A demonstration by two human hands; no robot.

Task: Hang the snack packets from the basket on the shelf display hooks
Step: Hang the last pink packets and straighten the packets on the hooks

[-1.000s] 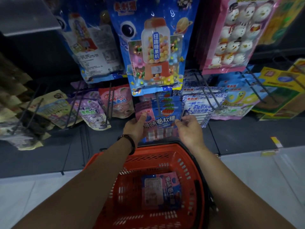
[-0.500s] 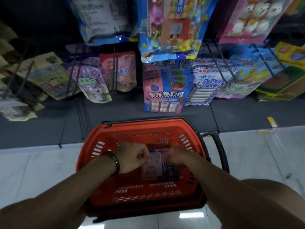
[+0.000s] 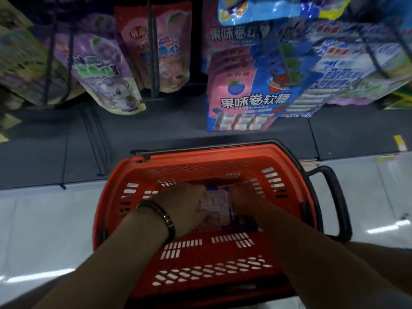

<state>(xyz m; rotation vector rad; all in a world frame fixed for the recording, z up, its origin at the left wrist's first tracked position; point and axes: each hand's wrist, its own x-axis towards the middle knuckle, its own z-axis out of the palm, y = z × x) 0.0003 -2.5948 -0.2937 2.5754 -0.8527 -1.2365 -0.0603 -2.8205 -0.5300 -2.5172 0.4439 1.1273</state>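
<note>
Fingers of both hands now close tighter around the basket's last packet.

Both arms reach down, left hand and right hand close together

Both forearms are bare from the bottom edge of the view up to the hands; no sleeve shows on either one. The left hand has a dark band at its wrist, at about 7 o'clock from the knuckles. The band is narrow and rounded, with ridged links or a braid along it; blur hides which. A small pale metal piece sits on it near its 5 o'clock end. The right hand and its wrist are bare: no band, watch or glove. No rings can be made out on the fingers of either hand, which are blurred.
</note>
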